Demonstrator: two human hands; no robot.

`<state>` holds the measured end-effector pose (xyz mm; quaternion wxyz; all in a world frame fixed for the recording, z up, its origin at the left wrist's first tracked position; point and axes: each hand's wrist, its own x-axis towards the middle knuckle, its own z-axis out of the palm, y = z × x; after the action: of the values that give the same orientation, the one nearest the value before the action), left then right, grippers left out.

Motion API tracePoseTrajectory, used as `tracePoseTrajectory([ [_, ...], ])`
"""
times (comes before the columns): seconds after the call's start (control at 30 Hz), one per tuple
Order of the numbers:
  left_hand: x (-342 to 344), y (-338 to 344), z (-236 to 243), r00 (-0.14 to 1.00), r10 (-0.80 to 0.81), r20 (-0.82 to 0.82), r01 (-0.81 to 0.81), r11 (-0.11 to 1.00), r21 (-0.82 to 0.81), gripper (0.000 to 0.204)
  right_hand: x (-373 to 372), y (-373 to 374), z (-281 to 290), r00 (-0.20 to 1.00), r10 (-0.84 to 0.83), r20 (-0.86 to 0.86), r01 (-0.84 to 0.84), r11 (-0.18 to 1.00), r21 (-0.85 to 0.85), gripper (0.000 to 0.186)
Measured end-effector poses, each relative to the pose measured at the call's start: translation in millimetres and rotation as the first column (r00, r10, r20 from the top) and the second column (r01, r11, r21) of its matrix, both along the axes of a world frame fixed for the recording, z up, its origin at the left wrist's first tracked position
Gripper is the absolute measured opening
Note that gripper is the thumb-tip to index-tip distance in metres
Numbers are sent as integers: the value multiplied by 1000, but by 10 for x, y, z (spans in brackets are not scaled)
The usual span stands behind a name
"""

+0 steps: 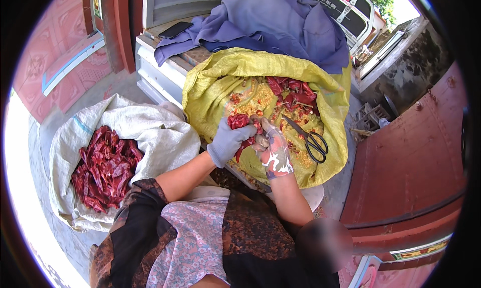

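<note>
In front of me my left hand [231, 141], in a grey glove, is closed round a bunch of dried red chili peppers [238, 121]. One long chili pokes out below the fingers. Close against it, my right hand [273, 150] wears a camouflage-pattern glove, and its fingers pinch a red chili piece; its exact shape is partly hidden. Both hands are over a yellow woven sack [260, 62] with a rolled-open mouth. Inside lie pale yellow seeds [253, 105], red scraps and, at the far right, dried chilies [295, 92]. Black-handled scissors [315, 146] rest in the sack beside my right hand.
To my left stands a white woven sack [165, 137] holding many dried red chilies [107, 170]. Behind the yellow sack, a blue-purple cloth [270, 22] and a black phone [175, 30] lie on a metal vehicle bed. A dark red metal panel [411, 157] stands at right.
</note>
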<state>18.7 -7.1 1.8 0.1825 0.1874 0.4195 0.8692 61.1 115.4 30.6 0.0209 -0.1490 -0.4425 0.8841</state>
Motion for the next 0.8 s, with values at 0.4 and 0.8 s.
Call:
tracePoseTrajectory([
  [0.4, -3, 18, -15, 996, -9, -88, 11, 1000, 22, 11, -126, 72, -124, 956, -43, -289, 109, 970, 215, 15],
  [0.8, -108, 47, -260, 979, -32, -199, 35, 999, 12, 20, -50, 6, 149, 983, 85, -163, 67, 659, 749, 15],
])
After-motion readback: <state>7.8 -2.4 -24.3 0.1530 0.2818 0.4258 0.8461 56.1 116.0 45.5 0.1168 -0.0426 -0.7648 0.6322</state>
